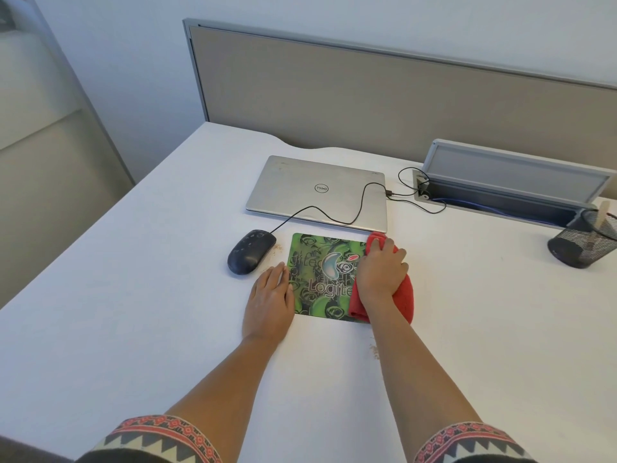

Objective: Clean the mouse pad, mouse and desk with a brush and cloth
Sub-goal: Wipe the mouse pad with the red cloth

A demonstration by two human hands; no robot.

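A green patterned mouse pad (pixel 317 272) lies flat on the white desk (pixel 133 295). My right hand (pixel 382 272) presses a red cloth (pixel 402 297) onto the pad's right side. My left hand (pixel 268 302) rests flat with fingers together on the pad's left edge, holding nothing. A black wired mouse (pixel 250 251) sits on the desk just left of the pad. Brownish crumbs (pixel 276 250) lie between mouse and pad, and more crumbs (pixel 374 350) lie below the pad's right corner. No brush is clearly visible.
A closed silver laptop (pixel 317 188) lies behind the pad, with the mouse cable (pixel 354 218) running over it. At the right are a cable tray with raised lid (pixel 510 185) and a black mesh cup (pixel 584 242). A partition (pixel 367 95) backs the desk.
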